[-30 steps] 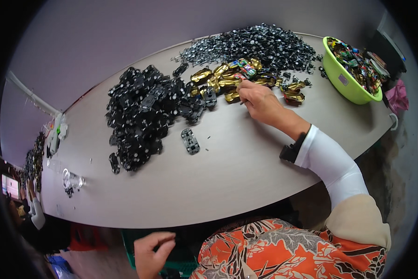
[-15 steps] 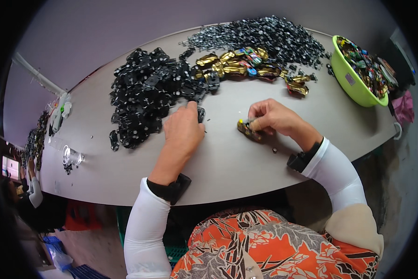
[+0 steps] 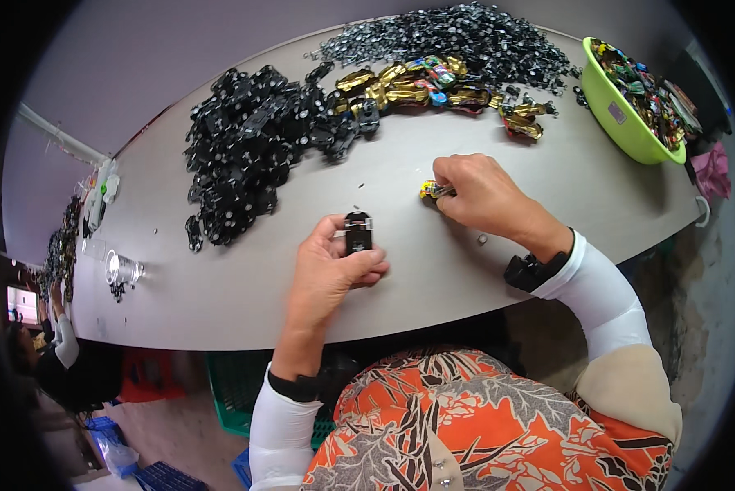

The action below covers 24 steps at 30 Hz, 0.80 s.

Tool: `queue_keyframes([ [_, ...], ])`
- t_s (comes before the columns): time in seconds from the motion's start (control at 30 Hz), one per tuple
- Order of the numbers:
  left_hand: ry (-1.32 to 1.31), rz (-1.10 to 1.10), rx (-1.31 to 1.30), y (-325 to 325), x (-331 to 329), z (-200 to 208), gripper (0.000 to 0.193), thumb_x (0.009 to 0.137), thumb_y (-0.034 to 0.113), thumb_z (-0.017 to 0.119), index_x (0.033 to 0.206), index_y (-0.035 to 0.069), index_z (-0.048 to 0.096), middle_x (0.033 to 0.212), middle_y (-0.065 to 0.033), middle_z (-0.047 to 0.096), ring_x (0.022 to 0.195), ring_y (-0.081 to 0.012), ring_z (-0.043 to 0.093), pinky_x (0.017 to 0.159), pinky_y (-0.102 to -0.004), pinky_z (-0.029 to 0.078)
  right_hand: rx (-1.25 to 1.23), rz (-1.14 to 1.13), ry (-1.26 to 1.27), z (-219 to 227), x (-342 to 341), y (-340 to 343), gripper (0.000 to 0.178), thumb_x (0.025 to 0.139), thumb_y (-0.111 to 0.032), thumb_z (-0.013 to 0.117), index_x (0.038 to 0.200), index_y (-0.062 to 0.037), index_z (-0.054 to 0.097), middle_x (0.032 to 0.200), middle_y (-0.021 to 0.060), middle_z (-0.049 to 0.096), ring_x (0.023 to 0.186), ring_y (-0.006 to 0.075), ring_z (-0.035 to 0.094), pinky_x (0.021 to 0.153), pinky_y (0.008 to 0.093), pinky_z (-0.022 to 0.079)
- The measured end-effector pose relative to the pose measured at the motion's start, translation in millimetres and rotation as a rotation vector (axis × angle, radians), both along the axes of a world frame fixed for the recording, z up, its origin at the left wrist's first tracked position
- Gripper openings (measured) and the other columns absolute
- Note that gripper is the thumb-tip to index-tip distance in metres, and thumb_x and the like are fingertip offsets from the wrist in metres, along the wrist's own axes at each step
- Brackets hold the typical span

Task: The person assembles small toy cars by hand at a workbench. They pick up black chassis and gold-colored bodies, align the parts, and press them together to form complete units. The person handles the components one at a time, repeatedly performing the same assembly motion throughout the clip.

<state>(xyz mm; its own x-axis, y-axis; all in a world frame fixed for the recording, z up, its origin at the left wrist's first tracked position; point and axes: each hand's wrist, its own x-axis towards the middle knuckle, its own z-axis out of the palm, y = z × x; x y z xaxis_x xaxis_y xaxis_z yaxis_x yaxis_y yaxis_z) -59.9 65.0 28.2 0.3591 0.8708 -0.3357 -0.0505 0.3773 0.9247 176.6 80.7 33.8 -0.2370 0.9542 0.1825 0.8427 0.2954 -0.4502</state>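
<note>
My left hand [image 3: 332, 263] is closed on a black toy car chassis [image 3: 357, 234], pinched upright between thumb and fingers above the near middle of the table. To its right, my right hand [image 3: 483, 195] is curled shut at a small toy car body [image 3: 429, 190], with a yellow end sticking out past the fingers. Most of that body is hidden by the hand. A large heap of black car chassis [image 3: 245, 151] lies beyond my left hand. Farther off, a row of shiny gold car bodies [image 3: 404, 87] stretches across the table.
Wheel-and-axle pieces [image 3: 457, 37] are heaped at the far edge. A lime-green basin [image 3: 625, 135] full of colourful cars stands at the right. A clear cup [image 3: 124, 268] lies at the left, with small black parts beside it. Another person [image 3: 69, 352] sits at far left.
My left hand has come back from the black heap toward me, now with a chassis in it. The right hand stays near its place, turned more over the car body.
</note>
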Motion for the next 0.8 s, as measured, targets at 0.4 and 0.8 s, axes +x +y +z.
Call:
queue_keyframes([
  [0.4, -0.33, 0.032, -0.002, -35.7, -5.4, -19.9, 0.017, 0.087, 0.003, 0.056, 0.103, -0.002, 0.054, 0.094, -0.0092, 0.062, 0.081, -0.0138, 0.062, 0.071, -0.028, 0.055, -0.395, 0.048, 0.84, -1.2, -65.7, -63.3, 0.013, 0.074, -0.004, 0.062, 0.083, -0.0005, 0.053, 0.069, -0.0005, 0.051, 0.062, 0.0029, 0.046, 0.051, 0.0205, 0.037],
  [0.8, -0.626, 0.046, -0.168, -38.0, -22.0, -18.1, 0.044, 0.079, -0.002, 0.061, 0.121, 0.0, 0.046, 0.107, -0.0153, 0.058, 0.1, -0.0274, 0.061, 0.078, -0.0387, 0.056, -0.276, 0.049, 1.272, -1.9, -75.9, -82.0, 0.017, 0.079, 0.001, 0.06, 0.092, -0.0017, 0.049, 0.079, -0.0015, 0.051, 0.071, 0.0015, 0.049, 0.062, 0.0175, 0.043],
])
